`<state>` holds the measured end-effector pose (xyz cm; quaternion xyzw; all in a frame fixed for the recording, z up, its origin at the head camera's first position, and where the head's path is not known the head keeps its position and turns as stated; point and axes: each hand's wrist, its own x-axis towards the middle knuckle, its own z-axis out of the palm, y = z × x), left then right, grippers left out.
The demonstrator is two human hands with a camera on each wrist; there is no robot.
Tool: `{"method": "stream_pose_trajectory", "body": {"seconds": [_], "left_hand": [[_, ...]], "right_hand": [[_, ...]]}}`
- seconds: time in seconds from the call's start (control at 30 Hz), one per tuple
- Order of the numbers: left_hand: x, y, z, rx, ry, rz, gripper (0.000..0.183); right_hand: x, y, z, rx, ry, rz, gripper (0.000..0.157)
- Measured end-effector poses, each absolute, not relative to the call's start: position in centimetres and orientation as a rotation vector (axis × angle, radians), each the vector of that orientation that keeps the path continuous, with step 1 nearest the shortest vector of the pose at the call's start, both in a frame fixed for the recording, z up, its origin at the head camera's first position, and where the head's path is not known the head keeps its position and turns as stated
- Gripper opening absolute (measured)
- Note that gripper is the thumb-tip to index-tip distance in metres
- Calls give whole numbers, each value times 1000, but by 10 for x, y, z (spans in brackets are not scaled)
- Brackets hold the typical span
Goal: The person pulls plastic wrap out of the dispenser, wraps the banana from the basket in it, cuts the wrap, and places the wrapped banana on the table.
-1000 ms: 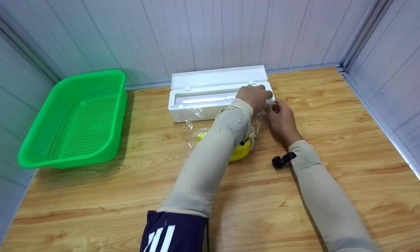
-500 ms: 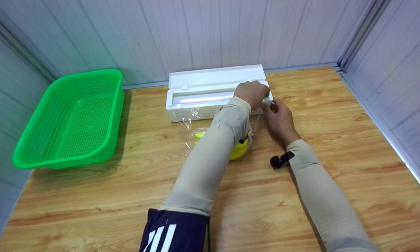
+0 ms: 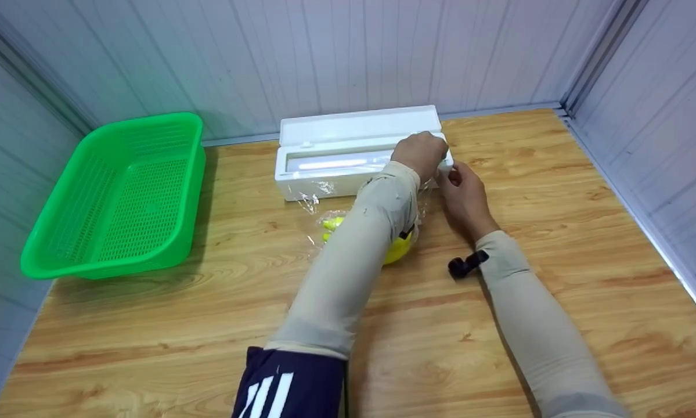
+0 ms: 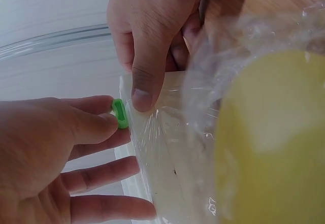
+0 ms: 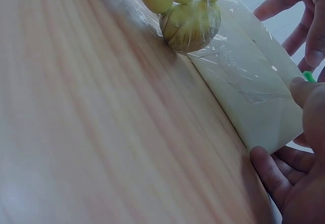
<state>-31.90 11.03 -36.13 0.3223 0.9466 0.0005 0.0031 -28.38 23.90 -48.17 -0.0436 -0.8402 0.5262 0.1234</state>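
A long white cling film box stands with its lid raised at the back of the table. At its right end my left hand pinches a small green slider between thumb and finger, its other fingers spread along the box edge. My right hand grips the box's right end, the thumb pressing clear film against the front face. Film runs down from the box over a yellow bunch of bananas, lying in front. In the head view my left forearm partly hides the bananas.
A green plastic basket stands at the left of the wood-grain table. White panel walls enclose the back and both sides. A small black device is strapped to my right wrist.
The head view has shifted slightly. My left hand's fingers look more closed at the box's right end than one second ago. My right hand, the box and the bananas stay put.
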Motion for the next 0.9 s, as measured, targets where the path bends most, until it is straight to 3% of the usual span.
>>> {"method": "stream_pose_trajectory", "body": {"seconds": [0.9], "left_hand": [[-324, 108, -364, 899, 3022, -55, 24]], "right_hand": [[-285, 238, -483, -144, -2472, 1647, 62]]}}
